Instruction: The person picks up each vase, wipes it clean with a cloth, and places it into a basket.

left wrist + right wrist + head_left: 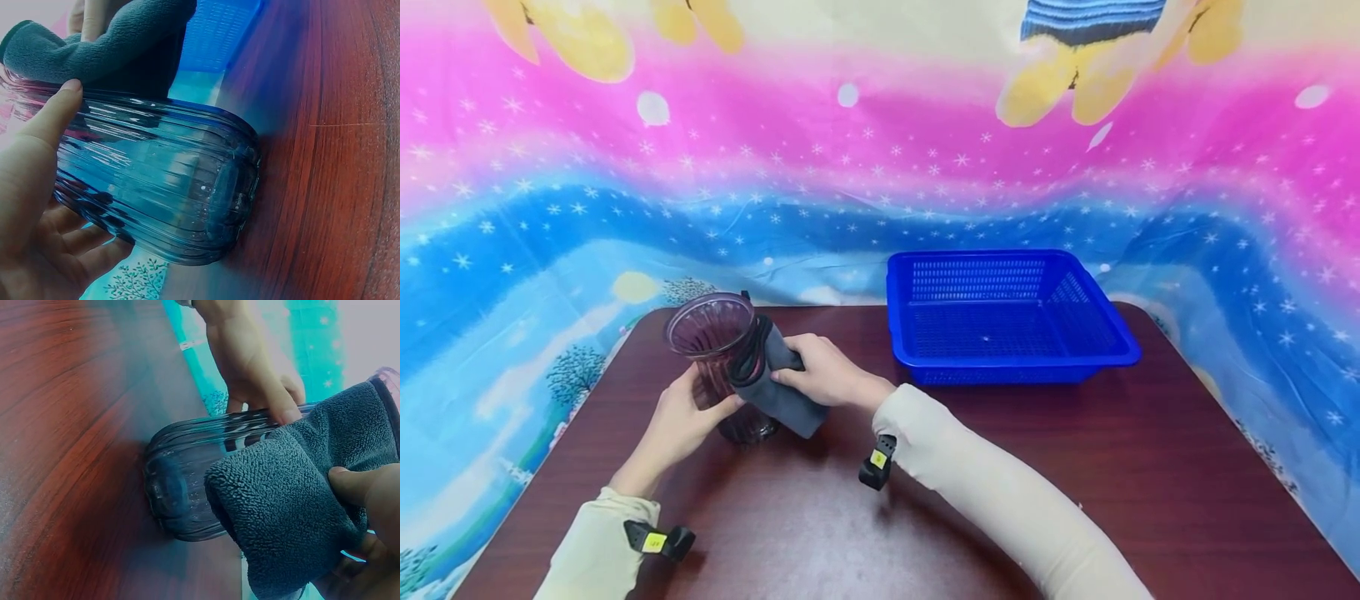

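Observation:
A ribbed, see-through purplish glass vase (pixel 711 333) with a flared rim stands on the table's left half, slightly tilted. My left hand (pixel 673 421) grips its middle, thumb on the near side and fingers around the other, as the left wrist view also shows. In my right hand (pixel 823 371) is a folded dark grey cloth (pixel 790 396), pinched between thumb and fingers and laid against the vase's right side below the rim. Fuzzy pile shows on the cloth (pixel 281 506) in the right wrist view, where it covers part of the vase (pixel 181 481).
A blue plastic basket (pixel 1000 362) with perforated walls stands at the back right of the brown wooden table (pixel 1075 483). Behind the table hangs a colourful printed curtain (pixel 850 167). Both wrists carry black straps with small devices (pixel 876 462).

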Action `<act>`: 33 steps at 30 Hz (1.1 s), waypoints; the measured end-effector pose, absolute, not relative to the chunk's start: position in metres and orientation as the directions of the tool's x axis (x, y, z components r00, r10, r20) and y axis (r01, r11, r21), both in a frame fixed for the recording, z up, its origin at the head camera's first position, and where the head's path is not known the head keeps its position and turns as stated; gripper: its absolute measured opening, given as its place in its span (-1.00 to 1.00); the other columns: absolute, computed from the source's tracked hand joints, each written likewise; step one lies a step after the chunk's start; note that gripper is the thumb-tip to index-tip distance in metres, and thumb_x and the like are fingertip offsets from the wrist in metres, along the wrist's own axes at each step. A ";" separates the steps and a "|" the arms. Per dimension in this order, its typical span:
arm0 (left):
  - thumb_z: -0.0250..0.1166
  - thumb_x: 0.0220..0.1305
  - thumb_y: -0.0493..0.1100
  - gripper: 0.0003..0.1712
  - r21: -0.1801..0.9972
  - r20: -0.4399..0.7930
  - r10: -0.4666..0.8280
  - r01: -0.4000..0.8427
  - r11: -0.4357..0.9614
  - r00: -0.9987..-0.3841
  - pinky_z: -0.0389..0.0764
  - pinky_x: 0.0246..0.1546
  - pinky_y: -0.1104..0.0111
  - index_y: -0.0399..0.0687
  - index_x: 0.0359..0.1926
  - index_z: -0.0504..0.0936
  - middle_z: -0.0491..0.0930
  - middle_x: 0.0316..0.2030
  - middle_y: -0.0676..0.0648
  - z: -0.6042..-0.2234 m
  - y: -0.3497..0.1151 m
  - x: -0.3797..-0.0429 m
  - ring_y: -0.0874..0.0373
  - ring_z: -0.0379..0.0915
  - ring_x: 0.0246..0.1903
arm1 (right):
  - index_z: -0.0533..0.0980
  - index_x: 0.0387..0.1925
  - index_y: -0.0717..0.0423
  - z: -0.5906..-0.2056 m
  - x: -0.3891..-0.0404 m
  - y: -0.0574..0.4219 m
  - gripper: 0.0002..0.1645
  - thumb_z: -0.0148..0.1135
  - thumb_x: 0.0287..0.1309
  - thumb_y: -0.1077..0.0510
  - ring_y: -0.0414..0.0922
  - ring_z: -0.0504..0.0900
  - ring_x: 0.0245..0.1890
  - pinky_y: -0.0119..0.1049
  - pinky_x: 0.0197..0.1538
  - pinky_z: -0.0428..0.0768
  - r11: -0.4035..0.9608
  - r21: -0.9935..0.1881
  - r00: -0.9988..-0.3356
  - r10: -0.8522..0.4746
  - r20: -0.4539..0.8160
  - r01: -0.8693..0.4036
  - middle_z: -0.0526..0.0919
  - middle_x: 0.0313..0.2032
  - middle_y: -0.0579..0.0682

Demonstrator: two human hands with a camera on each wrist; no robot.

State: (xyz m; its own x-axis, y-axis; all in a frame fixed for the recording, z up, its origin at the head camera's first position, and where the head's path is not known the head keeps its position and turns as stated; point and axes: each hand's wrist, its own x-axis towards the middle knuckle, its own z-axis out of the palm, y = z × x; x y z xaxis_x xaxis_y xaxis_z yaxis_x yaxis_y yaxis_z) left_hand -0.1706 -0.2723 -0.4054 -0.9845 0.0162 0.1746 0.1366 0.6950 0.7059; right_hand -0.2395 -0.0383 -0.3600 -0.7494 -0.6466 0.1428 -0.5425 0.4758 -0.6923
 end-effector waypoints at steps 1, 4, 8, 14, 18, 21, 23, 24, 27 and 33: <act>0.38 0.30 0.07 -0.15 0.706 0.167 0.014 0.130 0.696 -0.986 0.59 0.13 -0.13 -0.25 0.44 0.27 0.52 0.25 -0.41 -0.405 -0.272 -0.170 -0.31 0.53 0.20 | 0.63 -0.09 0.05 -0.359 -0.239 -0.038 -0.80 0.33 0.31 0.07 -0.26 0.56 -0.44 -0.47 -0.33 0.52 0.477 -0.688 -0.748 -0.647 0.147 -0.547 0.66 -0.39 -0.11; 0.38 0.30 0.10 -0.11 0.703 0.152 0.006 0.113 0.702 -0.988 0.56 0.16 -0.15 -0.24 0.45 0.25 0.49 0.28 -0.41 -0.404 -0.273 -0.171 -0.31 0.49 0.25 | 0.63 -0.10 0.05 -0.358 -0.239 -0.038 -0.80 0.33 0.31 0.07 -0.26 0.55 -0.43 -0.47 -0.33 0.50 0.481 -0.678 -0.747 -0.647 0.153 -0.555 0.65 -0.40 -0.12; 0.38 0.30 0.11 -0.10 0.701 0.148 0.004 0.108 0.705 -0.989 0.55 0.18 -0.16 -0.25 0.46 0.24 0.47 0.29 -0.41 -0.404 -0.274 -0.171 -0.32 0.47 0.26 | 0.64 -0.11 0.05 -0.359 -0.240 -0.040 -0.80 0.34 0.30 0.07 -0.26 0.55 -0.43 -0.48 -0.32 0.49 0.486 -0.670 -0.747 -0.646 0.158 -0.562 0.65 -0.40 -0.12; 0.38 0.31 0.06 -0.13 0.697 0.154 0.006 0.113 0.708 -0.988 0.54 0.18 -0.15 -0.28 0.45 0.24 0.48 0.28 -0.44 -0.404 -0.273 -0.171 -0.34 0.48 0.25 | 0.63 -0.06 0.06 -0.365 -0.239 -0.041 -0.76 0.35 0.29 0.08 -0.27 0.58 -0.37 -0.48 -0.26 0.51 0.508 -0.661 -0.757 -0.638 0.142 -0.552 0.70 -0.33 -0.10; 0.37 0.31 0.03 -0.16 0.691 0.155 0.009 0.115 0.713 -0.988 0.54 0.18 -0.16 -0.29 0.43 0.25 0.48 0.27 -0.46 -0.404 -0.271 -0.170 -0.35 0.48 0.24 | 0.63 0.00 0.04 -0.371 -0.240 -0.041 -0.72 0.36 0.29 0.08 -0.27 0.60 -0.32 -0.48 -0.21 0.54 0.529 -0.659 -0.769 -0.628 0.119 -0.534 0.73 -0.25 -0.11; 0.37 0.32 0.02 -0.17 0.693 0.160 0.008 0.118 0.711 -0.987 0.53 0.18 -0.16 -0.29 0.43 0.26 0.48 0.27 -0.46 -0.404 -0.272 -0.170 -0.35 0.48 0.24 | 0.63 0.01 0.02 -0.377 -0.239 -0.041 -0.71 0.36 0.28 0.09 -0.26 0.60 -0.31 -0.47 -0.19 0.54 0.542 -0.651 -0.772 -0.627 0.109 -0.532 0.73 -0.24 -0.11; 0.36 0.32 0.03 -0.17 0.692 0.163 0.006 0.118 0.713 -0.987 0.53 0.18 -0.16 -0.30 0.43 0.26 0.48 0.27 -0.46 -0.405 -0.272 -0.170 -0.36 0.48 0.24 | 0.63 0.00 0.01 -0.381 -0.239 -0.041 -0.72 0.37 0.28 0.09 -0.27 0.60 -0.30 -0.46 -0.18 0.54 0.550 -0.641 -0.771 -0.627 0.107 -0.536 0.74 -0.24 -0.11; 0.36 0.32 0.04 -0.16 0.693 0.165 0.004 0.119 0.711 -0.986 0.54 0.17 -0.16 -0.31 0.43 0.26 0.48 0.27 -0.47 -0.406 -0.272 -0.170 -0.36 0.48 0.24 | 0.63 0.00 0.01 -0.384 -0.239 -0.041 -0.72 0.37 0.27 0.09 -0.27 0.60 -0.30 -0.46 -0.18 0.54 0.555 -0.635 -0.771 -0.628 0.104 -0.538 0.74 -0.24 -0.12; 0.36 0.32 0.07 -0.16 0.694 0.173 0.004 0.125 0.709 -0.985 0.56 0.15 -0.14 -0.32 0.41 0.27 0.50 0.25 -0.47 -0.407 -0.272 -0.170 -0.35 0.50 0.22 | 0.64 -0.03 0.01 -0.392 -0.238 -0.040 -0.74 0.38 0.26 0.09 -0.27 0.61 -0.29 -0.45 -0.16 0.55 0.569 -0.619 -0.771 -0.630 0.094 -0.541 0.74 -0.24 -0.12; 0.39 0.30 0.09 -0.19 0.694 0.196 0.000 0.138 0.707 -0.981 0.59 0.12 -0.11 -0.30 0.36 0.33 0.55 0.19 -0.45 -0.410 -0.271 -0.171 -0.32 0.55 0.17 | 0.64 -0.13 -0.01 -0.404 -0.235 -0.039 -0.83 0.39 0.24 0.11 -0.28 0.60 -0.31 -0.45 -0.20 0.55 0.596 -0.584 -0.770 -0.633 0.080 -0.551 0.73 -0.29 -0.13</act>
State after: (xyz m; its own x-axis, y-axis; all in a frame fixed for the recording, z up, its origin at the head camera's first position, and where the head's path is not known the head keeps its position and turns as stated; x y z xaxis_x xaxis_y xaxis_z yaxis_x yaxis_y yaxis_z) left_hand -0.1708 -0.2714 -0.4098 -0.9806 -0.0002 0.1958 0.1384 0.7070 0.6935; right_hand -0.2350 -0.0388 -0.4039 -0.7697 -0.6334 0.0798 -0.5512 0.5962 -0.5837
